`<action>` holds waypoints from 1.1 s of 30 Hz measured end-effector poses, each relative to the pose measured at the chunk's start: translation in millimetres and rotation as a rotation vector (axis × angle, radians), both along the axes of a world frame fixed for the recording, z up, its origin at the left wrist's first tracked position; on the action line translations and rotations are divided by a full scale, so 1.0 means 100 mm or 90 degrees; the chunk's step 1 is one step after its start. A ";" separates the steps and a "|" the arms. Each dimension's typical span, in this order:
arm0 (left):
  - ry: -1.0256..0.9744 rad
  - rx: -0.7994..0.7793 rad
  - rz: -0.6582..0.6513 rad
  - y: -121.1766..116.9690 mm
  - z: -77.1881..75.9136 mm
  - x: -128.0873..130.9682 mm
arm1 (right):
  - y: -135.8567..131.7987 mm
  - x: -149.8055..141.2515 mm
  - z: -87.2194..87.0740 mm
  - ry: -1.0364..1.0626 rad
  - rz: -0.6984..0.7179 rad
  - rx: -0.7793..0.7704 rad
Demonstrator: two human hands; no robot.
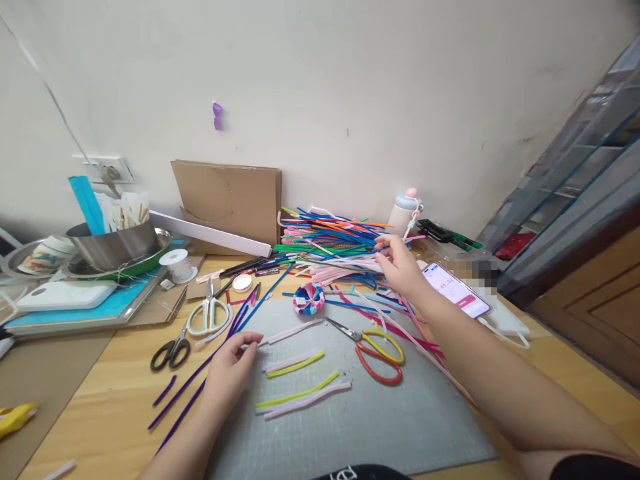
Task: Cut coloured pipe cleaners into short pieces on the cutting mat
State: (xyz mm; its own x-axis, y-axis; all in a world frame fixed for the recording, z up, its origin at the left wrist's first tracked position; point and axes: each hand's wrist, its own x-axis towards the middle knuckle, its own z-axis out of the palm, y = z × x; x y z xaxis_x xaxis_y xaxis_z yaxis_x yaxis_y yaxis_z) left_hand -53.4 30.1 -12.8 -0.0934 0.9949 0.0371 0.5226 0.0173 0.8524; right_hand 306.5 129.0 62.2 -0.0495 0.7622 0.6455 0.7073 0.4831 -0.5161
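Observation:
My left hand [234,363] is at the left edge of the grey cutting mat [400,427], its thumb and fingertips closed at the near end of a pale pink pipe cleaner [295,331]. Below that piece lie two yellow-green pipe cleaners [299,392] and more pale ones [310,401]. At the right end of a heap of colourful pipe cleaners [333,243] is my right hand [401,270], thumb and forefinger curved and apart. A round pink, blue and white coil [309,299] rests at the mat's far edge, near scissors with red and yellow handles [380,353].
White-handled scissors [210,317] and black scissors [171,353] lie left of the mat. Purple pipe cleaners [183,390] stretch along the wood. A phone [457,291] lies by my right forearm. Cardboard [230,200] leans on the wall; a bottle [403,212] stands behind the heap.

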 end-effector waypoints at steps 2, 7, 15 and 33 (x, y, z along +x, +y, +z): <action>-0.019 -0.013 0.008 0.00 0.00 0.00 | 0.06 0.06 0.09 -0.009 -0.016 0.043; -0.047 -0.020 0.009 0.00 -0.03 0.01 | 0.28 0.14 0.16 -0.163 -0.133 0.120; -0.050 -0.021 -0.004 -0.01 -0.06 0.00 | 1.02 0.11 -0.29 -0.352 -0.170 0.012; -0.063 -0.040 -0.015 0.01 -0.10 -0.01 | 1.71 -0.44 -0.56 -0.089 -0.182 0.037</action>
State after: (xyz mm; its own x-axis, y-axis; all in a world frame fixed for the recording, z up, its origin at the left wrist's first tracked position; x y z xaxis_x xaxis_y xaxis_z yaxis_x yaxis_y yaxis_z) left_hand -53.9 30.9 -23.1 -0.0703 0.9970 -0.0333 0.4367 0.0608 0.8976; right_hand 262.3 299.5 6.5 0.0696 0.7200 0.6904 0.8807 0.2807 -0.3816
